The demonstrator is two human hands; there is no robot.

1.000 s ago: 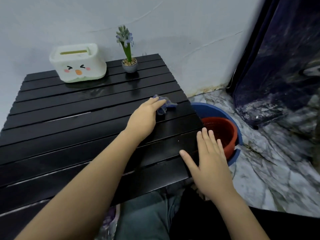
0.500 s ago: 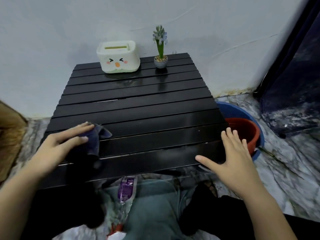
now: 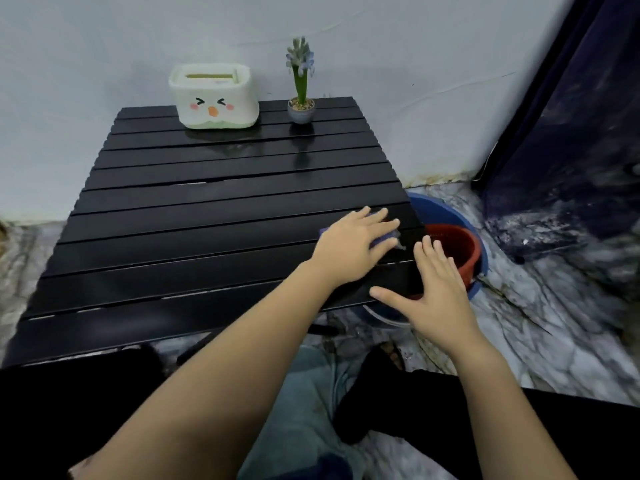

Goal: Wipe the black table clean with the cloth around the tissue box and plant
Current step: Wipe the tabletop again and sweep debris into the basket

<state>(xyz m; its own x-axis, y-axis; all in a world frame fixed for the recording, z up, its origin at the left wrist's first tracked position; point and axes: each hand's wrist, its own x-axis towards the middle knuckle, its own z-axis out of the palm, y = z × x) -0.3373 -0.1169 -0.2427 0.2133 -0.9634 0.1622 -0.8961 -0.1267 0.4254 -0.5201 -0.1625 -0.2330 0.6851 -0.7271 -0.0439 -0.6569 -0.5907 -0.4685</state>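
The black slatted table (image 3: 194, 237) fills the middle of the view. My left hand (image 3: 353, 247) presses a blue cloth (image 3: 384, 241) flat on the slats near the table's right edge; most of the cloth is hidden under my palm. My right hand (image 3: 433, 289) rests with fingers spread on the table's front right corner and holds nothing. A white tissue box (image 3: 213, 96) with a cartoon face stands at the back of the table. A small potted plant (image 3: 301, 95) with pale blue flowers stands just to its right.
A red basket (image 3: 457, 245) sits inside a blue basin (image 3: 443, 213) on the marble floor against the table's right side. A white wall runs behind the table. A dark curtain (image 3: 571, 133) hangs at the right. My legs are under the table's front edge.
My left hand has swept the cloth from the table's front left corner across to its right edge. The right hand has stayed at the front right corner.
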